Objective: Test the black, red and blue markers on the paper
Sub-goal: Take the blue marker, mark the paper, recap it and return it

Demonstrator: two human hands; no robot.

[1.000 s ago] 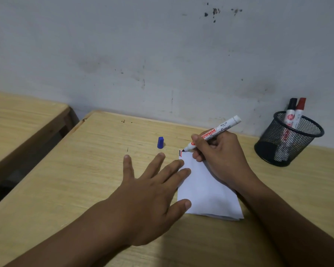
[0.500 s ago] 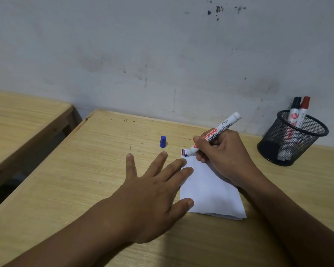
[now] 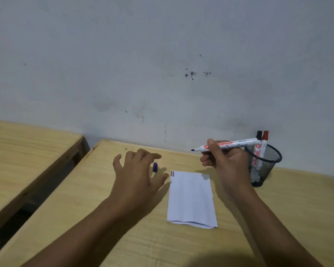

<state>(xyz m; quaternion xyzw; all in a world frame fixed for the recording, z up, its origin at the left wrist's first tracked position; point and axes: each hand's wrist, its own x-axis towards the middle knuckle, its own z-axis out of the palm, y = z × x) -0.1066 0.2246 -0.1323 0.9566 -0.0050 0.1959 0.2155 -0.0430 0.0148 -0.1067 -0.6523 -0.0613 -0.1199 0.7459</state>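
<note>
A folded white paper (image 3: 191, 199) lies on the wooden desk (image 3: 123, 237), with short black, red and blue strokes (image 3: 173, 173) at its far left corner. My right hand (image 3: 226, 162) holds an uncapped white marker (image 3: 237, 145) level above the desk, tip pointing left. A blue cap (image 3: 155, 167) stands on the desk left of the paper. My left hand (image 3: 137, 174) hovers over the cap with fingers spread, holding nothing. A black-capped marker (image 3: 259, 135) and a red-capped marker (image 3: 265, 136) stand in the mesh cup (image 3: 268, 166).
The black mesh cup stands at the desk's far right, close behind my right hand. A second wooden desk (image 3: 27, 151) sits to the left across a dark gap. A grey wall (image 3: 162, 64) runs along the desk's far edge.
My right hand has lifted the marker off the paper's corner and swung it level. My left hand left the paper's edge and moved forward over the blue cap. The camera tilted up.
</note>
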